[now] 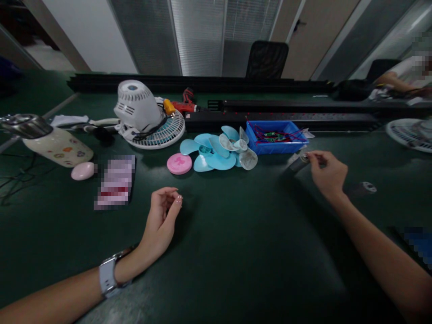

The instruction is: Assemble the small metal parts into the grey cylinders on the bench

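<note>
Right hand (328,174) out wide, thumb and finger apparently pinched on the end of a dark cylinder (297,164), just in front of the blue bin (275,147)! Handling that cylinder looks like the step in hand; the next move seems to call for a snug grip, clear of the bin. Beyond the wrist, another cylinder (366,188). Left hand (161,220) loosely curled, nothing seen in it, nearest the pink disc (179,164), with blue blades (218,158) alongside.
</note>
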`<state>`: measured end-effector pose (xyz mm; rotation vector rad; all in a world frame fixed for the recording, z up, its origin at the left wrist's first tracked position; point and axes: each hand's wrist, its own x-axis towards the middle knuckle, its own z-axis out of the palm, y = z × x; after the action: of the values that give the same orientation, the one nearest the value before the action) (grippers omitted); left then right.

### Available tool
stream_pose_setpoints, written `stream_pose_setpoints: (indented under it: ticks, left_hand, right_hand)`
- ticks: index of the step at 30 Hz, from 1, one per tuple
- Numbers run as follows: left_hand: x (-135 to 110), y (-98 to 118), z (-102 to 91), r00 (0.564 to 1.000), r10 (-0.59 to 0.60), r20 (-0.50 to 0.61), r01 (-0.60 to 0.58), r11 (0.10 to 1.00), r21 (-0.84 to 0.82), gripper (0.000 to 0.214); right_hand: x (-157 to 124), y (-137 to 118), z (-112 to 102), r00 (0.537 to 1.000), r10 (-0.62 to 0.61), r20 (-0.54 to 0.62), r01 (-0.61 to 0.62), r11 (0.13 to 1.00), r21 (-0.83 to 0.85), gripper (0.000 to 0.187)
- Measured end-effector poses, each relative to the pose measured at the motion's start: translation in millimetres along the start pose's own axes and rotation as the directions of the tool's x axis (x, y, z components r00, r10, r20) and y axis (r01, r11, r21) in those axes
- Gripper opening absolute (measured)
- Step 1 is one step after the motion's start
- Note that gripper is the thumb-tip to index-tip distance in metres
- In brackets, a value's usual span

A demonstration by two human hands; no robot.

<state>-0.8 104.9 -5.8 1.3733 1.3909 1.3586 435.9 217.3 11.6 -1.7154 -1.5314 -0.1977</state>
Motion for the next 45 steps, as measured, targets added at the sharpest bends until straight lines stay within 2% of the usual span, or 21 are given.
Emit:
stream_pose_setpoints:
  ticks: [6, 9, 14, 17, 18, 20, 21, 23, 26, 27, 29, 32, 41, 45]
  left_hand:
    - [-1, -2, -0.8, 1.0, 0.006, 0.025, -0.006, 1.0, -0.006, 0.026]
    - [0, -2, -1.1, 0.999, 0.01, 0.03, -0.01, 1.0, 0.004, 0.025]
    - [0, -1, -0.8, 0.999, 0.01, 0.031, -0.011, 1.0, 0.029, 0.027]
    - [-2, -1, -1.1, 0.998, 0.048, 0.046, -0.051, 0.997, 0.054, 0.029]
    - [-3, -1, -1.4, 0.996, 0.066, 0.062, -0.071, 0.995, 0.075, 0.03]
    - [-6, 1, -2.5, 0.987, 0.109, 0.119, -0.125, 0.983, 0.131, 0.031]
    - [-8, 3, -3.1, 0.978, 0.132, 0.162, -0.158, 0.974, 0.162, 0.032]
    - [-11, 8, -4.0, 0.946, 0.17, 0.276, -0.232, 0.949, 0.212, 0.032]
    - [-15, 20, -3.5, 0.873, 0.228, 0.43, -0.344, 0.914, 0.213, 0.036]
    - [-16, 24, -2.6, 0.85, 0.246, 0.466, -0.372, 0.907, 0.199, 0.037]
    - [-18, 30, 0.0, 0.81, 0.269, 0.521, -0.409, 0.895, 0.175, 0.036]
    - [-20, 35, 5.4, 0.785, 0.262, 0.561, -0.421, 0.89, 0.173, 0.031]
    - [-12, 44, 19.3, 0.846, 0.207, 0.491, -0.346, 0.914, 0.211, 0.01]
    - [-11, 41, 9.8, 0.846, 0.293, 0.446, -0.418, 0.884, 0.211, 0.01]
  right_hand:
    - [-5, 6, 2, 0.999, 0.001, 0.036, -0.001, 1.0, -0.012, 0.02]
    - [-8, 10, 6, 0.999, -0.006, 0.05, 0.003, 0.999, 0.054, 0.023]
    - [-10, 17, 14, 0.995, 0.031, 0.095, -0.051, 0.976, 0.213, 0.044]
    - [-16, 1, 11, 0.996, 0.053, 0.07, -0.066, 0.977, 0.202, 0.046]
    - [-22, -12, 8, 0.997, 0.025, 0.074, -0.04, 0.978, 0.203, 0.046]
    - [-39, -46, 0, 0.984, -0.091, 0.155, 0.049, 0.966, 0.254, 0.047]
    - [-51, -67, -5, 0.954, -0.175, 0.243, 0.093, 0.944, 0.316, 0.047]
    - [-76, -109, -12, 0.843, -0.355, 0.404, 0.143, 0.872, 0.468, 0.044]
    - [-110, -158, -15, 0.659, -0.562, 0.5, 0.161, 0.755, 0.636, 0.045]
    - [-118, -168, -13, 0.62, -0.593, 0.515, 0.149, 0.733, 0.664, 0.046]
    - [-129, -180, -9, 0.586, -0.616, 0.526, 0.123, 0.71, 0.693, 0.046]
    - [-135, -183, -2, 0.589, -0.629, 0.507, 0.117, 0.688, 0.717, 0.043]
    - [-141, -180, 3, 0.615, -0.617, 0.491, 0.115, 0.687, 0.718, 0.037]
    - [-143, -180, 5, 0.632, -0.621, 0.463, 0.14, 0.679, 0.72, 0.041]
